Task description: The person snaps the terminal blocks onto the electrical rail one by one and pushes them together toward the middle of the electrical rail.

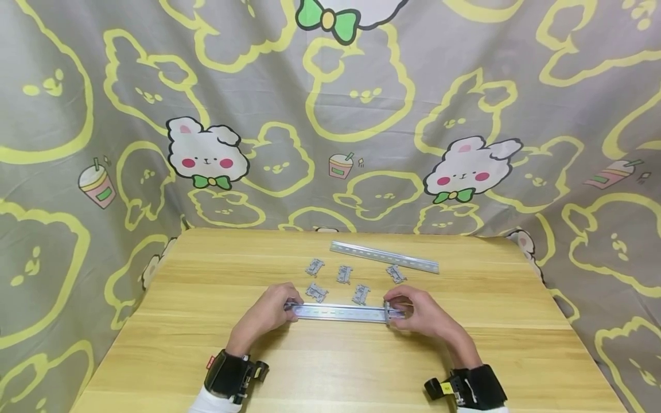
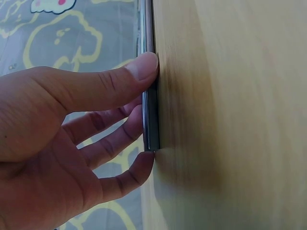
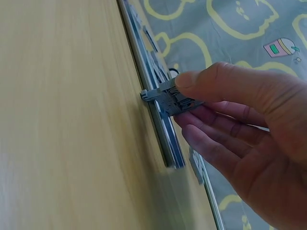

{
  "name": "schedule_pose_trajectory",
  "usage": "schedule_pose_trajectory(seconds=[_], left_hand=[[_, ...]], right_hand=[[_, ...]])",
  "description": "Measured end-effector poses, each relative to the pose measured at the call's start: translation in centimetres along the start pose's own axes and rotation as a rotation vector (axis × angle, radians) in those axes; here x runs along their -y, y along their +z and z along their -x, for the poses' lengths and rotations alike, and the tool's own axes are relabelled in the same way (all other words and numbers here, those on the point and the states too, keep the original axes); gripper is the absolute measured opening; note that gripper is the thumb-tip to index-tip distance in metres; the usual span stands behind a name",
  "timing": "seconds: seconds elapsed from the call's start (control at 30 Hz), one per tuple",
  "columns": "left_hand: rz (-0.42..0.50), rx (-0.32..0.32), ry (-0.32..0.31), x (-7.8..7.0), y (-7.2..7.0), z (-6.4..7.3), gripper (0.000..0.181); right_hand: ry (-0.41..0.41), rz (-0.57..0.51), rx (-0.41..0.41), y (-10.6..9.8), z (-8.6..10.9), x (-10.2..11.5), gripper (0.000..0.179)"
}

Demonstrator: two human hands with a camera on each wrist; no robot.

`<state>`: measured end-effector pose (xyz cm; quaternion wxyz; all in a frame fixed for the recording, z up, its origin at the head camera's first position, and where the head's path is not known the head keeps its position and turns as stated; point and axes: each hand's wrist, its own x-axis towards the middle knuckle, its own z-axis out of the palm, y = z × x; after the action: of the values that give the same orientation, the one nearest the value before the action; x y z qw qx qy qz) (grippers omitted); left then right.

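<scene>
A slotted metal DIN rail lies crosswise near the middle of the wooden table. My left hand grips its left end, the thumb along the near edge and the fingers on the far side, as the left wrist view shows. Near the rail's right end, my right hand pinches a small grey terminal block between thumb and fingers. The block stands across the rail, one hooked end at the near edge. Part of it is hidden by the right thumb and fingers.
Several more grey terminal blocks lie loose on the table beyond the rail. Behind them, a second metal rail rests at a slant. A patterned curtain hangs along the table's back and sides.
</scene>
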<state>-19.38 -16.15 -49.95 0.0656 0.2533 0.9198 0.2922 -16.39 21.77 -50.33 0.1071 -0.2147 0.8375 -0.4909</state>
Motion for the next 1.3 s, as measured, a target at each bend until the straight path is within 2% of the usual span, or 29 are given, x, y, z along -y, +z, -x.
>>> schedule_pose_trajectory(seconds=[0.33,0.63,0.83,1.3], left_hand=[[-0.003,-0.004,0.004,0.0,-0.1,0.0,0.031],[-0.017,-0.014,0.05,0.1,-0.2,0.0,0.028],[-0.005,-0.018,0.049,0.1,-0.1,0.1,0.027],[-0.008,-0.029,0.058,-0.1,-0.1,0.2,0.026]], right_hand=[[-0.034,0.009,0.008,1.4,-1.3,0.8,0.047],[-0.051,0.011,0.009,2.7,-2.5,1.1,0.048],[-0.059,-0.004,0.008,3.5,-3.1,1.5,0.048],[-0.077,0.052,0.001,5.4,-4.5,2.3,0.049]])
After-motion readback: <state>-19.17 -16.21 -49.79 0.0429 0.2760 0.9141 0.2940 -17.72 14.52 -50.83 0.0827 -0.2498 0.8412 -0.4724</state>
